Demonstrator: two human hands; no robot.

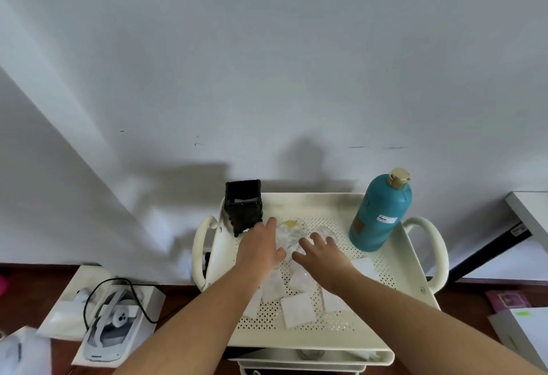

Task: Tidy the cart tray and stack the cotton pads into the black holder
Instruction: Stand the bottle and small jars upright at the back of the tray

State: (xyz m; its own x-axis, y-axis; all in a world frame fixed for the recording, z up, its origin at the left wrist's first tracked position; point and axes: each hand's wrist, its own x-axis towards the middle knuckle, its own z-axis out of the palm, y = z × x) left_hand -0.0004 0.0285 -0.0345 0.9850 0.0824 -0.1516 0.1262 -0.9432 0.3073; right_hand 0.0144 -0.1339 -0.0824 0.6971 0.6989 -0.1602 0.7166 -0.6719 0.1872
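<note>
- My left hand [262, 248] is palm down with fingers loosely spread, resting on a crumpled clear plastic wrapper [292, 233] mid-tray; can't tell if it's actually gripping.
- My right hand [321, 254] is open with fingers splayed, fingertips by a small clear piece [327, 232], nothing held.
- White square cotton pads [298, 309] lie scattered flat on the near half of the tray, some under my wrists.
- Black holder [243, 205] stands upright in the far left corner, just beside my left fingertips.
- Teal bottle [379, 214] stands far right.
- Cream perforated cart tray [382, 262] has raised rims; bare floor shows at right and near front.
</note>
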